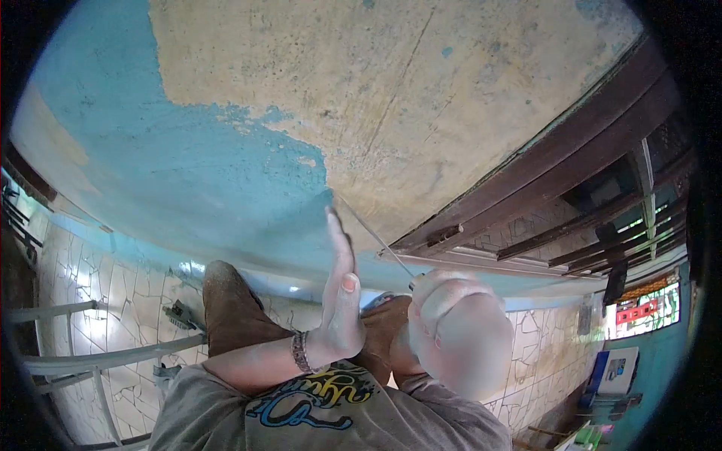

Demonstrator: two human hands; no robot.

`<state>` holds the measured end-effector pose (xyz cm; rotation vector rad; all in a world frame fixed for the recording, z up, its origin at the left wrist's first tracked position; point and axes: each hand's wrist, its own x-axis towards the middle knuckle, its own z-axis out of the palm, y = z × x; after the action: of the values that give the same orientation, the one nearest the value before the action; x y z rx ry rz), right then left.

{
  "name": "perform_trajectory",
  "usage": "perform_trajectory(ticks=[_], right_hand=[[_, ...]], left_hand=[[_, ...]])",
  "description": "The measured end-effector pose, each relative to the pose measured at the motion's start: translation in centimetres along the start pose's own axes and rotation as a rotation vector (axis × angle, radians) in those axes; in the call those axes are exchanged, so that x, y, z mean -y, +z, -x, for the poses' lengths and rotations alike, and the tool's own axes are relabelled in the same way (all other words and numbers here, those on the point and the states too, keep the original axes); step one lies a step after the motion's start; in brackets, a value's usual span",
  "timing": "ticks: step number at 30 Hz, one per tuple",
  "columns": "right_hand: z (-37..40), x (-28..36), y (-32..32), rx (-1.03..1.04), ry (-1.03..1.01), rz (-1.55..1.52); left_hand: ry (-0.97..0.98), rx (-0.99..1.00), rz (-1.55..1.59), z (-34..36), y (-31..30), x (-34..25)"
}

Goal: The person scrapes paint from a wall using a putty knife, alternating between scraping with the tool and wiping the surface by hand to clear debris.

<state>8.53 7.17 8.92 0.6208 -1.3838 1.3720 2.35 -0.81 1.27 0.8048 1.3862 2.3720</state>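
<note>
Nearest to me is the person's grey-brown printed T-shirt point(301, 413), with brown trousers point(237, 312) beyond it. The right hand point(459, 323) is clenched around the handle of a long, thin-shafted hand tool point(380, 242); most of the grip is hidden in the fist. The left hand point(344, 308), a patterned band point(300, 353) at its wrist, is released and held edge-on beside the shaft, fingers straight towards the wall. I can't tell whether they touch it.

The shaft slants up to the painted wall point(466, 90), its tip at or very near the ragged border of the blue paint point(226, 165). Much of the wall in view shows cream, with just a few blue flecks; the blue covers a broad stretch to the left and lower down, so by my reckoning a good deal of it is left.

Past that come the dark brown wooden frame point(556, 165), the crazy-paved tile floor point(128, 301), a pale tubular frame point(113, 357) and, farthest off, a bright grilled window point(647, 308).
</note>
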Motion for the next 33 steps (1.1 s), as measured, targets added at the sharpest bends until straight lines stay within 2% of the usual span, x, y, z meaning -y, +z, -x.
perform_trajectory(ticks=[2,3,4,8,10,12,15,18,21,24,26,28,30,32,33], right_hand=[[0.0,-0.3,0.3,0.043,0.036,0.043],[-0.4,-0.2,0.7,0.115,0.051,0.09],[-0.5,0.2,0.8,0.097,0.031,0.074],[-0.3,1.0,0.6,0.039,-0.037,0.023],[-0.1,1.2,0.5,0.076,-0.021,0.062],[0.1,1.8,0.0,0.015,0.018,0.077],[-0.5,1.1,-0.3,0.039,0.035,0.025],[-0.9,1.2,-0.3,0.093,0.048,0.006],[-1.0,1.5,0.0,0.098,0.026,0.016],[-1.0,1.2,0.3,0.129,0.003,0.034],[-1.2,1.3,0.3,0.199,0.035,0.062],[-1.0,1.6,0.4,0.14,0.033,0.033],[-1.4,1.6,0.4,0.109,0.004,-0.028],[-0.8,1.5,0.4,0.029,0.072,-0.027],[-0.6,1.5,0.3,-0.01,0.104,-0.026]], left_hand=[[-0.192,0.073,0.271,0.5,0.9,-1.4],[-0.221,0.091,0.332,0.4,1.2,-2.2],[-0.235,0.102,0.366,0.1,1.4,-3.3],[-0.107,0.24,0.114,-0.4,1.9,-4.4],[-0.1,0.202,0.141,-0.3,2.5,-4.3],[-0.084,0.175,0.17,-0.5,3.1,-4.1],[0.021,0.243,-0.143,-0.7,2.7,-4.0],[0.054,0.161,0.047,-0.9,3.0,-2.6],[0.025,0.225,-0.043,-0.5,2.9,-4.4],[0.065,0.165,0.096,-0.9,2.9,-2.8],[0.062,0.225,-0.057,-0.8,2.4,-3.1],[-0.025,0.214,0.092,-0.6,2.7,-3.6],[0.185,0.202,-0.247,-0.8,2.5,-3.2],[0.229,0.209,-0.26,-0.7,2.5,-3.0],[0.181,0.222,-0.105,-1.0,2.5,-2.9]])
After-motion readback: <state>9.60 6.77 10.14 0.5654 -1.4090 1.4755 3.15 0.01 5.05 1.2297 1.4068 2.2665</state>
